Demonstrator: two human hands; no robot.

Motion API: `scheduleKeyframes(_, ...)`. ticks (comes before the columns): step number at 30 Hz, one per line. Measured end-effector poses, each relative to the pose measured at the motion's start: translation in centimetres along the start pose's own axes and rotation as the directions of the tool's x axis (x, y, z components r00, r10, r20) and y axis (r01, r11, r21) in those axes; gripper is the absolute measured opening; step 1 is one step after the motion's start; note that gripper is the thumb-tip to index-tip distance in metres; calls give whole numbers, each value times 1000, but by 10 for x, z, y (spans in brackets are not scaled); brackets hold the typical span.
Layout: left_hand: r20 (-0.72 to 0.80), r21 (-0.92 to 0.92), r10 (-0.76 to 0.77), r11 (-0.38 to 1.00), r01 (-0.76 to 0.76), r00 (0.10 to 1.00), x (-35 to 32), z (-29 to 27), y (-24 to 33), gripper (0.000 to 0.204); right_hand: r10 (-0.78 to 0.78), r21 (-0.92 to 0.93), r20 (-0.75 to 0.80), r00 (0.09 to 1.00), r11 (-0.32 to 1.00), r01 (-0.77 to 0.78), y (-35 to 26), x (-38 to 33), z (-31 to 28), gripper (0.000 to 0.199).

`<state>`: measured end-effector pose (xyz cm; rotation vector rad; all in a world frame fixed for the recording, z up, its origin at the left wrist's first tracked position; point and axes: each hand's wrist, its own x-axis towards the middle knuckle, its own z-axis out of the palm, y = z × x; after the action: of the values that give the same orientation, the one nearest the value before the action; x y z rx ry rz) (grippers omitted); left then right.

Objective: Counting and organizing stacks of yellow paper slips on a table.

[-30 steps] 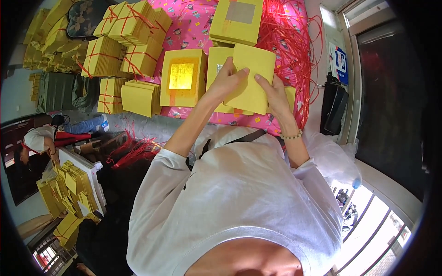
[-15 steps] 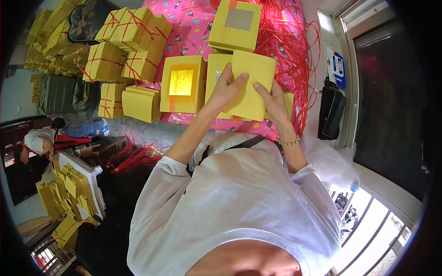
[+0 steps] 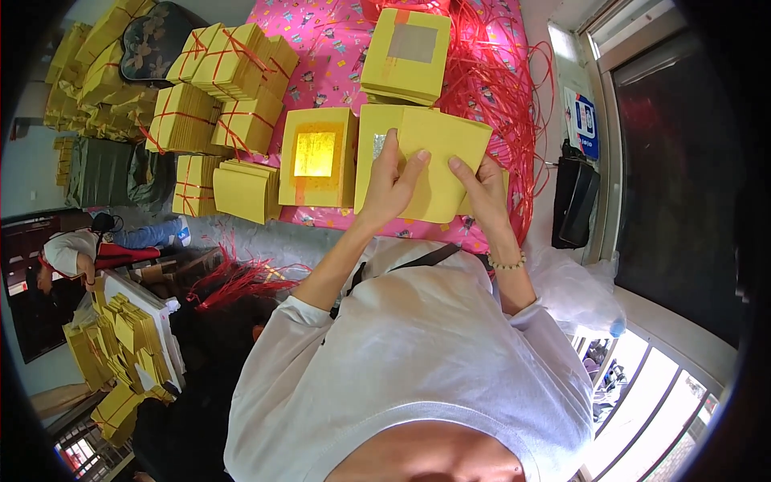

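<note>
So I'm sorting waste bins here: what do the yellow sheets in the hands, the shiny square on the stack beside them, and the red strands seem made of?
Yellow sheets: thin matte paper, apparently; they bend in both hands. Gold square: probably metallic foil, glaring brightly. Red strands: likely glossy plastic string, though fibre can't be ruled out.

- Bundles of yellow paper tied with red string (image 3: 217, 88) are stacked at upper left, as I see them from the head camera.
- A yellow sheet stack with a gold foil square (image 3: 315, 157) lies on the pink patterned cloth (image 3: 337, 48).
- Another yellow stack with a silver foil square (image 3: 407, 55) sits above it.
- Loose red plastic strings (image 3: 502, 88) spread across the cloth's right side.
- A black bag (image 3: 572, 201) hangs by the window.
- Another person in a white top (image 3: 68, 249) is at far left.
</note>
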<state>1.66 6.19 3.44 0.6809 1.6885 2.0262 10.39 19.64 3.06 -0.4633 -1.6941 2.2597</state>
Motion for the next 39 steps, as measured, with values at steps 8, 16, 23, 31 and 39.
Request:
scheduleKeyframes(8, 0, -91, -83, 992, 82, 997, 1, -1, 0, 30, -4, 4, -59, 998, 1000, 4, -11, 4, 9, 27)
scheduleKeyframes(16, 19, -207, -292, 935, 290, 956, 12, -6, -6, 32, 42, -38, -36, 998, 998, -43, 4, 24, -6, 28)
scheduleKeyframes(23, 26, -162, -312, 936, 312, 950, 15, -6, -18, 34, 13, -69, -99, 995, 997, -20, 12, 39, -12, 26)
scheduleKeyframes(31, -65, -181, -262, 952, 247, 963, 7, -7, -21, 34, 70, -79, -23, 997, 994, -72, 7, 33, -16, 26)
scheduleKeyframes(39, -94, -132, -243, 964, 230, 965, 11, -11, -35, 30, 191, -239, 100, 977, 957, -162, 4, 20, -21, 27)
